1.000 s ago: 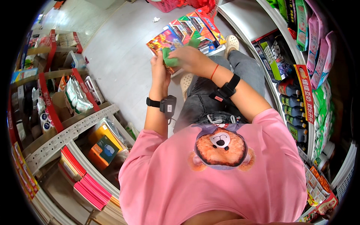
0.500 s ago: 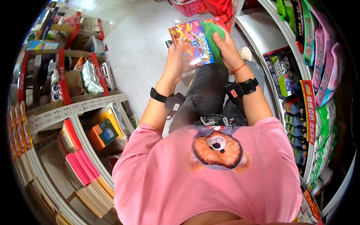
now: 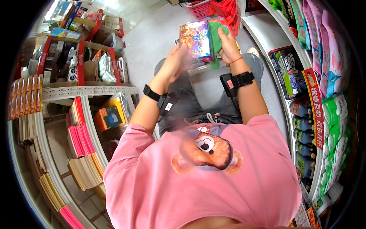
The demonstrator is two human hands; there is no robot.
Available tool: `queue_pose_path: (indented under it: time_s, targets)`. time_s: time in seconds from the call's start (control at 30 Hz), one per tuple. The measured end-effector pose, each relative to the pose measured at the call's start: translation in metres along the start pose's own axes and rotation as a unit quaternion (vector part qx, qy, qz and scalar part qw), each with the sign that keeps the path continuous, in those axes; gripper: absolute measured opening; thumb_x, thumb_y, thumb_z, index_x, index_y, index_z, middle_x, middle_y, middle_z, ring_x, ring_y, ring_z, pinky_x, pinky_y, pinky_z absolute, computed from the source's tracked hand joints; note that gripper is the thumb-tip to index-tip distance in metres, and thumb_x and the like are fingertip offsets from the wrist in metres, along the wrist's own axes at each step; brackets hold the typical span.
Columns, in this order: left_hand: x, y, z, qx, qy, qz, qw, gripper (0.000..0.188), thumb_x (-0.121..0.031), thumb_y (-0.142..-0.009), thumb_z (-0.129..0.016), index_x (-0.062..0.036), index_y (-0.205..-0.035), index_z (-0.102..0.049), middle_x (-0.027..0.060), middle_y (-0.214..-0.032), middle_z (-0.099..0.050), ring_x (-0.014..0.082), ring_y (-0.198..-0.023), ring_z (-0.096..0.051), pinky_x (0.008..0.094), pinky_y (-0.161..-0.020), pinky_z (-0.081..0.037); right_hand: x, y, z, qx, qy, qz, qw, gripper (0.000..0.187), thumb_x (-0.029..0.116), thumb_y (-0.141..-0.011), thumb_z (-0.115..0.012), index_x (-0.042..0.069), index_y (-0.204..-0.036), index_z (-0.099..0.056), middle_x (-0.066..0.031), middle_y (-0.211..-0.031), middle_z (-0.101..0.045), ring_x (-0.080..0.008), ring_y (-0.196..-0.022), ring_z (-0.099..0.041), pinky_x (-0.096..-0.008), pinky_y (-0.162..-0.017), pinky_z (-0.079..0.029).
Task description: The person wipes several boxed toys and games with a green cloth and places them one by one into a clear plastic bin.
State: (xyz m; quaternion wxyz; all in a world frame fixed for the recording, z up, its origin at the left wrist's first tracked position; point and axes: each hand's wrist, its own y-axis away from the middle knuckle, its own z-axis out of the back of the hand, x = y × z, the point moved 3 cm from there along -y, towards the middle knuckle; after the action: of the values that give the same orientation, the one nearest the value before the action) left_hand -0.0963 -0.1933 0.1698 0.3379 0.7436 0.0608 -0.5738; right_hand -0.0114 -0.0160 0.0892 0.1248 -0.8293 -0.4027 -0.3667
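A colourful toy box [image 3: 195, 41] with yellow and blue figures on its front is held up over my lap. My left hand [image 3: 176, 60] grips it by its left edge, fingers partly hidden behind it. My right hand [image 3: 228, 46] is closed on a green cloth [image 3: 215, 37], thumb on top, against the box's right side. The cloth's lower end hangs just past the box's bottom corner. Behind the cloth, part of a red printed item [image 3: 223, 21] shows; I cannot tell what it is.
Shelves on the left hold paper pads [image 3: 82, 141], an orange box [image 3: 110, 118] and bagged goods [image 3: 105, 68]. On the right shelf are dark bottles [image 3: 304, 136], a black-green box [image 3: 288, 70] and green-white packs [image 3: 335, 141]. A pink basket [image 3: 199, 9] and red bags [image 3: 225, 12] sit ahead.
The box has tilted more upright, and the green cloth now hangs below its corner. My knees have spread apart. The whole view has shifted a little.
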Motion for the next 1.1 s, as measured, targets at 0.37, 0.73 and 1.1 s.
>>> queue_pose_path:
  time_s: [0.37,0.73,1.1]
  targets:
    - [0.084,-0.064,0.045,-0.116,-0.059,-0.016,0.991,0.041,-0.032,-0.098,-0.048,-0.0062,-0.129,-0.04,0.0104,-0.106,-0.059,0.0128,-0.09,-0.061,0.0281,-0.067,-0.055,-0.043,0.016,-0.038,0.058,0.127,-0.214,0.967,0.068,0.033,-0.084,-0.07,0.009,-0.137,-0.037,-0.0077,-0.124,-0.053,-0.0186,-0.109,-0.055,-0.0369,-0.092,-0.046]
    - [0.11,-0.126,0.067,-0.031,-0.009,0.088,0.996,0.1,-0.045,-0.073,-0.076,-0.0088,-0.144,-0.016,0.0132,-0.128,-0.048,0.0231,-0.109,-0.054,0.0407,-0.082,-0.047,-0.103,-0.061,0.02,0.049,0.334,-0.265,0.903,0.045,0.026,-0.084,-0.068,0.002,-0.12,-0.054,-0.0072,-0.11,-0.061,-0.0153,-0.099,-0.056,-0.032,-0.083,-0.047]
    - [0.176,-0.259,0.132,-0.213,0.271,0.15,0.927,0.039,-0.041,-0.084,-0.066,-0.0164,-0.111,-0.05,0.0034,-0.099,-0.059,0.0228,-0.093,-0.056,0.0509,-0.083,-0.046,-0.118,-0.122,0.081,0.003,0.452,-0.19,0.872,0.046,0.016,-0.086,-0.067,0.001,-0.126,-0.048,-0.0096,-0.113,-0.06,-0.0179,-0.104,-0.058,-0.0321,-0.09,-0.047]
